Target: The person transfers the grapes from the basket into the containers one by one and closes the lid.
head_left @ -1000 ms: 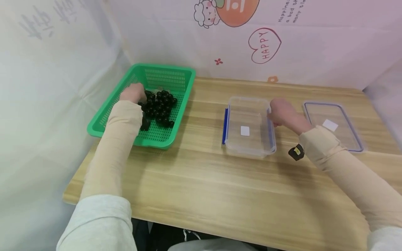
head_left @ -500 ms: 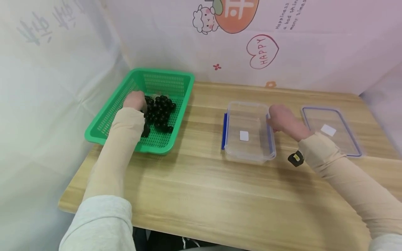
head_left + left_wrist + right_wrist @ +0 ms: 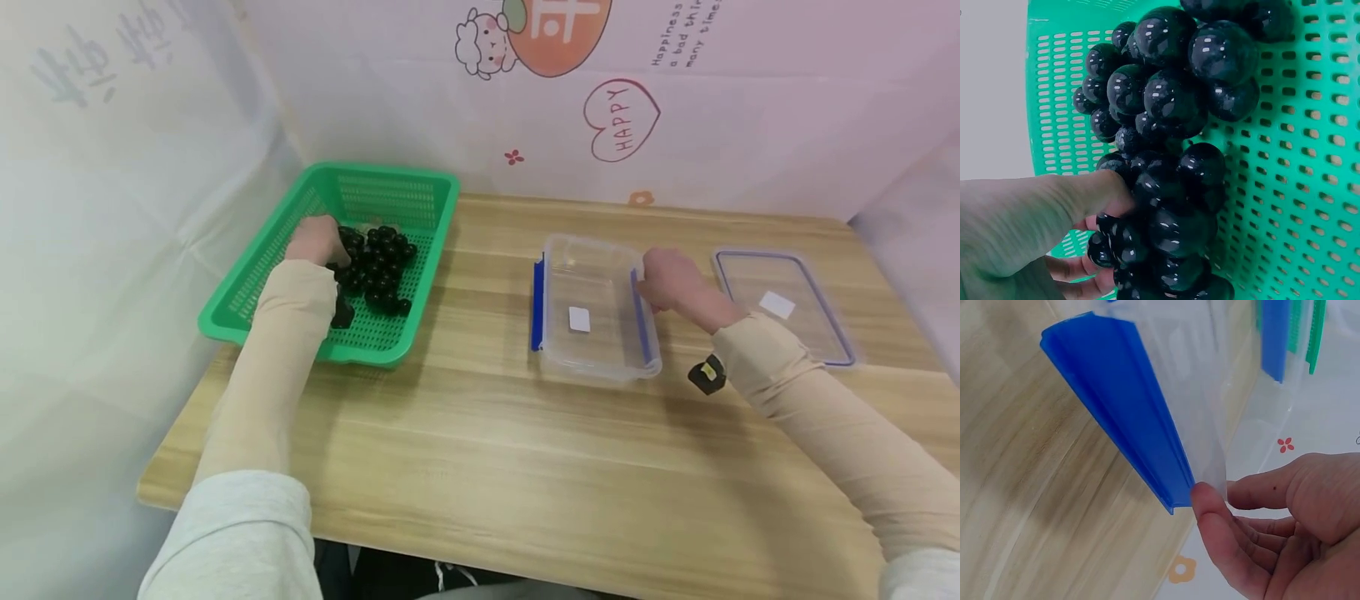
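Note:
A bunch of dark grapes (image 3: 380,262) lies in a green plastic basket (image 3: 390,353). Over its left part is my left hand (image 3: 315,240), and the left wrist view shows my thumb pressed on the grapes (image 3: 1175,228) with the fingers curled round the other side. My right hand (image 3: 670,279) pinches the right wall of a clear plastic food container (image 3: 600,364) between thumb and fingers, near a corner. Close up in the right wrist view, a blue locking flap (image 3: 1119,403) hangs outward from that wall, just beside the fingertips.
A clear lid (image 3: 817,321) with a blue-grey seal lies on the wooden table (image 3: 480,467) to the right, partly behind my right forearm. A printed white sheet (image 3: 720,133) hangs along the table's back edge. The basket stands at the table's left side.
The container has turned or tilted slightly under my right hand, showing more of its right blue flap. My left hand keeps hold of the grapes with little movement. The head view has shifted slightly.

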`<state>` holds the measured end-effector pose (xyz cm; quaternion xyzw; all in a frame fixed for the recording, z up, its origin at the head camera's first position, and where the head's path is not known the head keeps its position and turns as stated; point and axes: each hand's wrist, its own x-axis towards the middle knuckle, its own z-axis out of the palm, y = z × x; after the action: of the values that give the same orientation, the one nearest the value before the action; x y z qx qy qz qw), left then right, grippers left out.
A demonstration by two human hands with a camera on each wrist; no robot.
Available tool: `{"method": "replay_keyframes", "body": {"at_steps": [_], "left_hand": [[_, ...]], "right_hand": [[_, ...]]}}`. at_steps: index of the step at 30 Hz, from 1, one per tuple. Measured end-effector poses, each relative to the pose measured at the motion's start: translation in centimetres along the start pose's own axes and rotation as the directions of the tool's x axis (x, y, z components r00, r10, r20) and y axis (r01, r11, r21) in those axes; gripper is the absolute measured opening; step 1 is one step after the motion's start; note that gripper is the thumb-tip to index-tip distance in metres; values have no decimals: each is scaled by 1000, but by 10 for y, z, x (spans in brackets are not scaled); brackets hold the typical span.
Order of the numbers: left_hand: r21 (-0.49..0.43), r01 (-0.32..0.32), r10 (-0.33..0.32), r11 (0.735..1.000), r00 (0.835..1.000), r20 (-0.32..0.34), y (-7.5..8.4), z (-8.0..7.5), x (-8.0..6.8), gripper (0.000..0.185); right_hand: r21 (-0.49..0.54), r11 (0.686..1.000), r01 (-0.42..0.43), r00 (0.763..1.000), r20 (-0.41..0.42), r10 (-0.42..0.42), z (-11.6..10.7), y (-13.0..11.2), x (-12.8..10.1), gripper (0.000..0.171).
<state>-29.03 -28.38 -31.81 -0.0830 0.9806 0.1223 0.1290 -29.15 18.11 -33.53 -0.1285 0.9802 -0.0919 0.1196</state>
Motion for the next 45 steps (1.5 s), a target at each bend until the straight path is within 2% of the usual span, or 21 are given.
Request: {"method": "replay_keyframes", "body": {"at_steps": [6, 9, 19, 26, 41, 45], "left_hand": [[3, -10, 10, 1000, 999, -50, -1, -6, 2, 23], [-31, -12, 9, 999, 997, -83, -3, -10, 1, 19], [-62, 11, -20, 998, 990, -136, -6, -23, -1, 25], [-58, -20, 7, 998, 976, -217, -4, -36, -4, 30], [-33, -61, 49, 998, 956, -288, 6, -46, -15, 37], [-54, -69, 50, 996, 951, -304, 9, -50, -17, 36]], "right_hand": [[2, 1000, 16, 1000, -25, -16, -1, -4, 0, 22], [1, 1000, 10, 1000, -24, -10, -1, -5, -1, 21], [-17, 1000, 14, 999, -30, -15, -3, -7, -2, 21], [1, 1000, 18, 1000, -23, -18, -3, -8, -3, 19], [-6, 1000, 29, 999, -25, -29, -3, -7, -5, 19], [-5, 999, 34, 999, -25, -34, -4, -7, -5, 18]]}}
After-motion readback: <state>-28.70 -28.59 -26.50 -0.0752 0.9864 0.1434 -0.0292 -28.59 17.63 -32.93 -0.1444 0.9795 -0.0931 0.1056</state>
